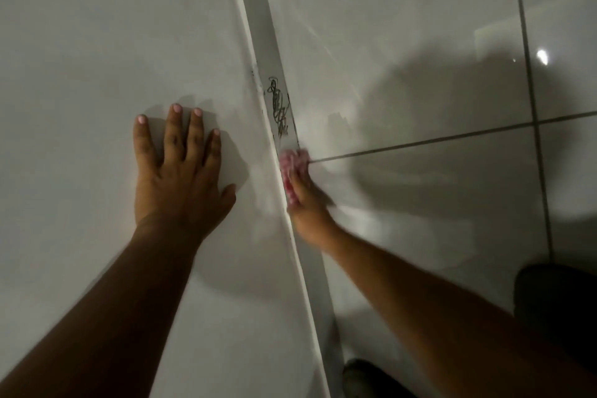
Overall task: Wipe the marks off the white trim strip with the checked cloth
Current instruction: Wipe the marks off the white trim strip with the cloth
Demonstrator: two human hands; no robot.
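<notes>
White trim strip (258,26) runs diagonally, top centre to bottom centre-right, between plain wall panel (97,26) on left and glossy tiled floor (403,42) on right. Black scribble marks (279,108) sit on strip mid-length, w/ small dark specks along strip's left edge just above. Left hand (179,171) pressed flat on wall panel, fingers (176,129) spread and straight, holding nothing; thumb tip near strip's left edge, not touching. Right hand (305,200) closed round bunched pink-and-white checked cloth (292,168); blurred, so finger detail not readable. Cloth pressed on strip directly below marks, upper edge just short of scribble's lower end; right side overlaps strip's floor-side edge where dark grout line (452,137) meets it. Strip above marks unobstructed to top of frame. Below right wrist, strip partly covered by forearm. Dark shoes (555,297) on floor at lower right, well apart from cloth.
</notes>
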